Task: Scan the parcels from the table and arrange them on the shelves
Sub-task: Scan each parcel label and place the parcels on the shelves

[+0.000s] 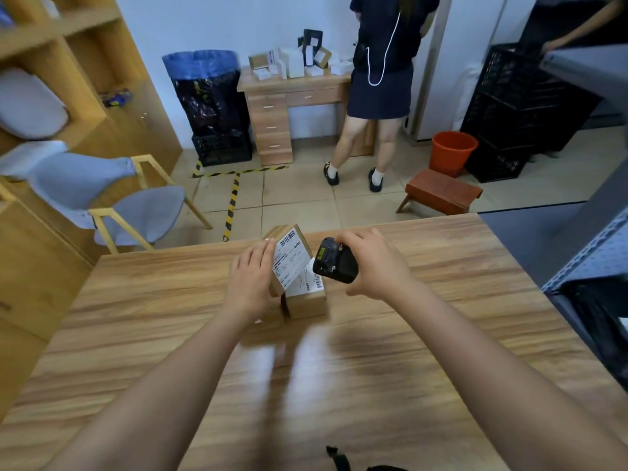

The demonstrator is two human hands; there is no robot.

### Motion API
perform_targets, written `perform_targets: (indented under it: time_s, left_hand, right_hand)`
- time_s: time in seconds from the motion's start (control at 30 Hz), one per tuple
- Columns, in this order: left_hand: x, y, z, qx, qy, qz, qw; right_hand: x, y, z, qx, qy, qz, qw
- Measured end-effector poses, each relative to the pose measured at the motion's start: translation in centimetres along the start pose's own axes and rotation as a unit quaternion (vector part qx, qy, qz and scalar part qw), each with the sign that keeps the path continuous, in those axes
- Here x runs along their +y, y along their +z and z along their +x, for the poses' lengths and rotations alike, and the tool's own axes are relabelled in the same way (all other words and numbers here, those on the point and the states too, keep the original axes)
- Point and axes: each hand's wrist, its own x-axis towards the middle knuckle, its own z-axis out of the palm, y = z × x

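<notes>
Two cardboard parcels sit near the far edge of the tabletop [441, 334] — the upper parcel [290, 256] tilted against the lower parcel [306, 299], label up. The left hand [253, 277] holds the upper parcel's side; the right hand [377, 263] grips a black handheld scanner [334, 261] just beside that label.

a wood-grain counter [136, 317] is seen across the lower part of the view, its far edge set against a tiled floor [299, 198]. a flat cardboard parcel [307, 302] is laid directly on it near the far edge, with a white printed label [306, 283] stuck to its top. a second parcel [289, 256] is tilted over the first, label up; whether its lower edge is rested on the wood cannot be told. a black strap [338, 458] is laid at the near edge. pale glare is spread over the middle of the surface.
</notes>
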Motion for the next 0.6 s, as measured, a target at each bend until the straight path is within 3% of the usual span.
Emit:
perform_targets:
  time_s: [0.6]
  left_hand:
    - [-0.4, 0.7, -0.3, 0.017, 0.046, 0.027, 0.998]
  right_hand:
    - [-1.6, -0.3, -1.0, -0.031, 0.086, 0.101, 0.991]
